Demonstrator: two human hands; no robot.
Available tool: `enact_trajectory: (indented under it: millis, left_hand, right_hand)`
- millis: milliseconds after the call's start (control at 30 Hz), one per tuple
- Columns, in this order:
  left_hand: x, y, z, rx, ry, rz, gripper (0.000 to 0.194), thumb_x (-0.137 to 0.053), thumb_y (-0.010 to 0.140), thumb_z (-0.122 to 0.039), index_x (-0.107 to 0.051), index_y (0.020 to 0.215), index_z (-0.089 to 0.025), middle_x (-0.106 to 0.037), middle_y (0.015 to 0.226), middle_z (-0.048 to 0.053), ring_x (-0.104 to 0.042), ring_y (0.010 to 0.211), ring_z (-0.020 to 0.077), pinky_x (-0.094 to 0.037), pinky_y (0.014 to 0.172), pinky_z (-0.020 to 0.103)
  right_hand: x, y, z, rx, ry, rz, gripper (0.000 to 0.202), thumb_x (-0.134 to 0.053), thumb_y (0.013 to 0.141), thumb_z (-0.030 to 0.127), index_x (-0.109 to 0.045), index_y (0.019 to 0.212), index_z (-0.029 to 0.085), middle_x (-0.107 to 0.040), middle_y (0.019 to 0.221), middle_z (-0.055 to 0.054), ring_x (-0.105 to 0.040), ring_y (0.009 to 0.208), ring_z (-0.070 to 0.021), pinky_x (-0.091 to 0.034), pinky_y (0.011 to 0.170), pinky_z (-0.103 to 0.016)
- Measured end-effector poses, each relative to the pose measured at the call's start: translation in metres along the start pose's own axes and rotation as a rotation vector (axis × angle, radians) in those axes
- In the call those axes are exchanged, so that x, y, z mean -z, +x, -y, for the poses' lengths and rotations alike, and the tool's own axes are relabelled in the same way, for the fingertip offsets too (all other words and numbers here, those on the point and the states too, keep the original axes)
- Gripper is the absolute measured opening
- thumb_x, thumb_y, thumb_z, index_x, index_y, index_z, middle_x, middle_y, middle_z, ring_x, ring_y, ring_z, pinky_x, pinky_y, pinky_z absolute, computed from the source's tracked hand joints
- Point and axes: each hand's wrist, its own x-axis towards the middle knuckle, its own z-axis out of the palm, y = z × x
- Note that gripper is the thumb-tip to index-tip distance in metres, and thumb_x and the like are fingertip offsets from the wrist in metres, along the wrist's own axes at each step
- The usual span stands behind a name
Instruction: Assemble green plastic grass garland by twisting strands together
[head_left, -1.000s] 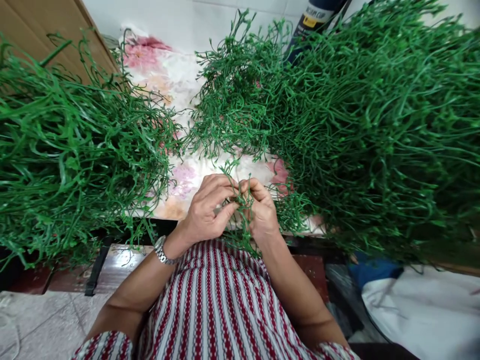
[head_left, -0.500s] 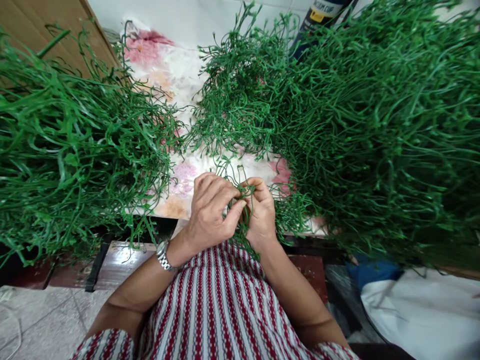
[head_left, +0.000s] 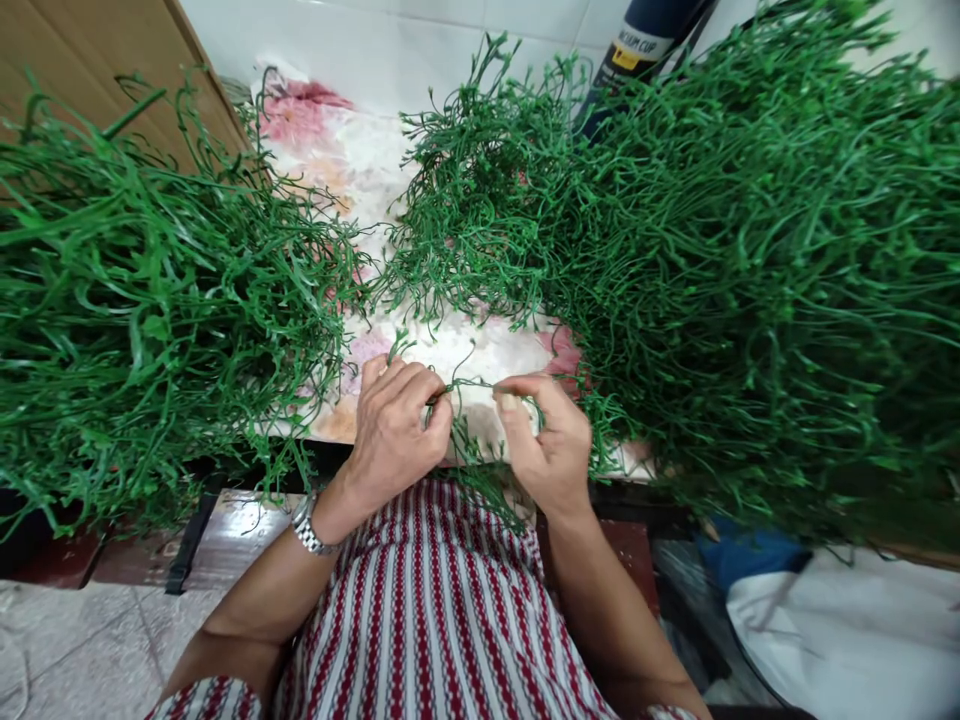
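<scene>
My left hand [head_left: 397, 425], with a metal watch on its wrist, pinches thin green plastic-looking stems [head_left: 472, 382]. My right hand [head_left: 553, 440] grips the other end between thumb and forefinger, so a stretch of stem spans the gap between both hands. A few forked tips poke out above the left knuckles. Below, more green stems [head_left: 480, 475] hang over the table's front edge against the striped clothing. Exactly how many stems each hand has cannot be made out.
Large heaps of similar stems lie on the left [head_left: 150, 310] and right [head_left: 757, 290], with a smaller clump [head_left: 480, 210] at the middle back. Beneath is a floral tablecloth [head_left: 442, 335]. A cardboard box [head_left: 82, 60] and a dark cylinder labelled "vacuum cup" [head_left: 637, 50] stand behind.
My hands have drawn apart, the left one going left and the right one going right. The stem that was bunched between them now stretches across the gap.
</scene>
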Motion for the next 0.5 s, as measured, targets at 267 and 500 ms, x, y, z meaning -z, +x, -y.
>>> enact_trajectory:
  millis: [267,500]
  left_hand:
    - [0.009,-0.005,-0.006,-0.162,0.067,0.083,0.009,-0.048,0.073,-0.012,-0.052,0.072,-0.019,-0.06,0.079,0.002,-0.054,0.096,0.0221,-0.019,0.104,0.055]
    - [0.009,-0.007,0.003,-0.237,-0.055,0.066,0.011,-0.046,0.077,-0.01,-0.051,0.076,-0.019,-0.06,0.071,0.0,-0.059,0.088,0.0177,-0.027,0.107,0.052]
  right_hand:
    - [0.001,0.016,0.006,0.246,-0.215,0.243,0.046,-0.063,0.075,0.041,-0.052,0.116,0.024,-0.045,0.131,-0.009,-0.034,0.126,-0.0276,-0.027,0.105,-0.048]
    - [-0.001,0.013,-0.007,0.167,0.024,0.428,0.029,-0.053,0.084,0.031,-0.054,0.111,0.02,-0.063,0.105,-0.006,-0.057,0.1,-0.0178,-0.044,0.088,-0.035]
